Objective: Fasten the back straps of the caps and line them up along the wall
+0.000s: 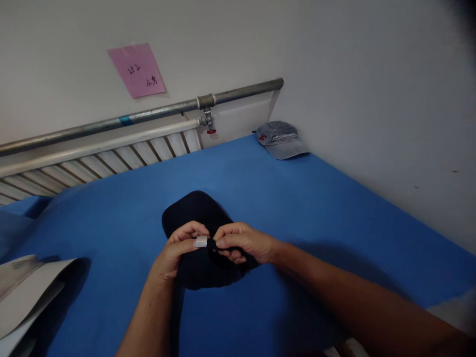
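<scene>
A dark cap (208,275) is held between both hands over the blue tabletop, its brim (191,208) pointing away. My left hand (178,248) pinches a small silver buckle (201,241) at the cap's back strap, thumb along its near side. Close beside it, my right hand (241,241) has its fingers closed on the black strap (211,244), which meets the buckle. Parts of the strap and the cap's opening are hidden behind the fingers.
A grey cap (280,139) lies at the table's (130,213) far corner by the wall. Beige and white curved pieces (33,292) stand at the left. Behind the table are a radiator (111,161), a metal pipe (156,116) and a pink note (137,72).
</scene>
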Tool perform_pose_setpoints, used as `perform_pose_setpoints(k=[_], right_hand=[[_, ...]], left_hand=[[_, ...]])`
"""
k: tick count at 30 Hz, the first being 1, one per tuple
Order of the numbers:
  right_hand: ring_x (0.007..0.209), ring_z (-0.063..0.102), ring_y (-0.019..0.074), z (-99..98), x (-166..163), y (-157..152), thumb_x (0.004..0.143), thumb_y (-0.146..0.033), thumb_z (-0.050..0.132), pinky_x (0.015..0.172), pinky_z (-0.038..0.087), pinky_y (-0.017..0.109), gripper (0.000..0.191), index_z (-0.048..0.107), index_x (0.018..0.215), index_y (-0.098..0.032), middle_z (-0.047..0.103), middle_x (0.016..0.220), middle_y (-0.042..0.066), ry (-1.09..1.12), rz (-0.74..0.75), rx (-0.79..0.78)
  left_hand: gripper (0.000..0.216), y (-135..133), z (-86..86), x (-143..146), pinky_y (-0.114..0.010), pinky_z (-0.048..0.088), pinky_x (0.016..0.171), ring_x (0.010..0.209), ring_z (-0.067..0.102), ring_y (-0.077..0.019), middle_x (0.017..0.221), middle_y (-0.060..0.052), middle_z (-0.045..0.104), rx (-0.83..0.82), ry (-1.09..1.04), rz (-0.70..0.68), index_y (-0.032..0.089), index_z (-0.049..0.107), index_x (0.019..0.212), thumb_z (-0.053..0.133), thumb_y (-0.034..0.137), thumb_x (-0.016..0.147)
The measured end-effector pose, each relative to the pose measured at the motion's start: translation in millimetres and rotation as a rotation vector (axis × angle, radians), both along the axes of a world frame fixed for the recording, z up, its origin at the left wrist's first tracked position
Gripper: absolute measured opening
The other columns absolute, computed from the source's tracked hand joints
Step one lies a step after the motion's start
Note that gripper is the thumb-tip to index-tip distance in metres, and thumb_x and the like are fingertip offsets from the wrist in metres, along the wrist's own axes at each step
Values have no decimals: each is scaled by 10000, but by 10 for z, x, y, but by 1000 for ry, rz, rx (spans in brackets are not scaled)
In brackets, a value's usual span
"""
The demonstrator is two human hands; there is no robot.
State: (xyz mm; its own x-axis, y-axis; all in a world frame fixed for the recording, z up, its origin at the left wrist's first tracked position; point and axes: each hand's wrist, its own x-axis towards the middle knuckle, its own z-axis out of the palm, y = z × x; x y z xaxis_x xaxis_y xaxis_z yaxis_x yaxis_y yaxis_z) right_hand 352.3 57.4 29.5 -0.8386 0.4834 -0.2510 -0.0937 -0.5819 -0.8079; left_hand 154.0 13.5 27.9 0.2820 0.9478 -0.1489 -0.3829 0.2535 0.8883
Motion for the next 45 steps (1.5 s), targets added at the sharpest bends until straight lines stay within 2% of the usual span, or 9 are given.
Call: perform_pose_setpoints(k=[5, 13, 18, 27, 38, 45], right_hand=[[384, 335, 14, -17, -4, 10, 703, -229, 647, 356, 233, 134, 113, 568, 741, -157, 491, 540, -65, -7, 25, -14], [391, 308, 11, 23, 5, 3, 733, -214, 633, 369, 202, 138, 97, 562, 762, -155, 449, 535, -76, -34, 11, -44], [386, 296, 8, 25, 19, 9, 741, -232, 650, 370, 190, 144, 117, 571, 783, -156, 433, 528, -83, -28, -2, -53], [394, 305, 12, -5, 39, 22, 734, -204, 654, 391, 173, 151, 132, 571, 828, -163, 410, 527, -89, 29, 50, -122], [390, 295, 7, -27, 41, 27, 714, -209, 677, 396, 167, 146, 170, 562, 834, -170, 416, 526, -89, 68, 85, -178], [387, 293, 6, 19, 38, 0, 728, -257, 693, 376, 175, 148, 172, 577, 808, -158, 422, 523, -92, -11, 3, -91]], left_hand=[[125, -7, -16, 2, -205, 489, 632, 651, 633, -114, 746, -10, 701, -3, 36, 13, 178, 709, 794, 753, 185, 678], [170, -4, -21, -18, -168, 448, 605, 625, 578, -80, 721, 8, 669, -40, 108, 42, 174, 721, 781, 799, 230, 641], [150, -3, 9, 1, -187, 461, 627, 647, 587, -95, 738, 0, 677, -59, 150, 63, 178, 727, 775, 792, 210, 644], [147, -4, -39, -32, -198, 471, 653, 676, 603, -107, 757, -2, 690, -26, 137, 67, 190, 732, 766, 796, 194, 633], [167, 0, -6, -12, -182, 471, 651, 669, 606, -99, 751, 2, 695, -20, 134, 59, 190, 738, 765, 817, 224, 621], [153, 5, -5, -8, -183, 464, 676, 694, 592, -99, 754, 12, 686, -13, 201, 66, 205, 732, 793, 793, 226, 655]])
